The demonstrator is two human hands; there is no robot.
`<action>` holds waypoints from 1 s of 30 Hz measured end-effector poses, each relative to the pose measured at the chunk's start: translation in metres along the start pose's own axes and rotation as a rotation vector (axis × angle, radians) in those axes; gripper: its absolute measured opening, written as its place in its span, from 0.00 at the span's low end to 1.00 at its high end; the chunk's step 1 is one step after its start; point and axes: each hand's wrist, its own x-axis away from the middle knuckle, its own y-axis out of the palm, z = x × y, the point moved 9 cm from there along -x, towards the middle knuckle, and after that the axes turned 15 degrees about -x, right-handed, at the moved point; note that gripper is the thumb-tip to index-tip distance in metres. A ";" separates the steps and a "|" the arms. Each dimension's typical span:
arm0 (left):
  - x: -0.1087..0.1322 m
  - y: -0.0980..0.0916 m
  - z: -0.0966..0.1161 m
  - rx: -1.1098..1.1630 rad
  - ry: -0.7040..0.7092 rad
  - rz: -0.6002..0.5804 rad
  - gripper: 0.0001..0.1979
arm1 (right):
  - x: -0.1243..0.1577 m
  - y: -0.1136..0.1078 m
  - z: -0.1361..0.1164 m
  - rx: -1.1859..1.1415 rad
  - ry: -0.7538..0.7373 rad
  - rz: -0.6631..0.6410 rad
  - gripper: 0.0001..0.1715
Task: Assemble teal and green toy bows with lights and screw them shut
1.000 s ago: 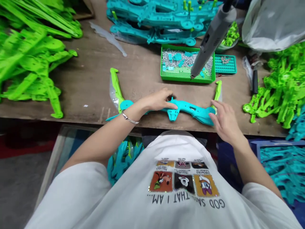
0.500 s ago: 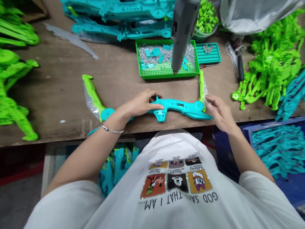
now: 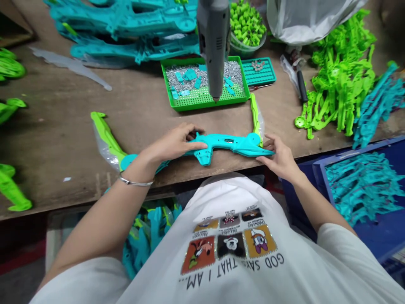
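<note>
A long turquoise plastic toy body [image 3: 221, 142] lies along the table's near edge, with a green arm at each end. Wrapped over its middle is my left hand [image 3: 180, 141], thumb in front and fingers behind. At the body's pointed right end, my right hand [image 3: 280, 158] has its thumb below and fingers above the tip, pinching it. The right green arm [image 3: 255, 114] and the left green arm [image 3: 109, 135] both point away from me, with clear film-like pieces beside them. My left forearm hides part of the body's left side.
A grey electric screwdriver [image 3: 215, 55] hangs above a green tray [image 3: 177, 105] of screws and turquoise bits. Behind are a turquoise tray [image 3: 268, 80], a tub of green pieces [image 3: 248, 29] and stacked turquoise parts [image 3: 126, 21]. Green parts [image 3: 338, 80] pile right; a blue crate [image 3: 319, 185] stands below.
My right hand has closed in on the body's right tip, from apart to pinching it. My left hand stays on the middle. The view has shifted to the right.
</note>
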 end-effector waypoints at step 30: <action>-0.009 0.020 0.120 -0.506 0.228 0.116 0.41 | -0.008 0.001 0.009 -0.066 0.072 -0.069 0.15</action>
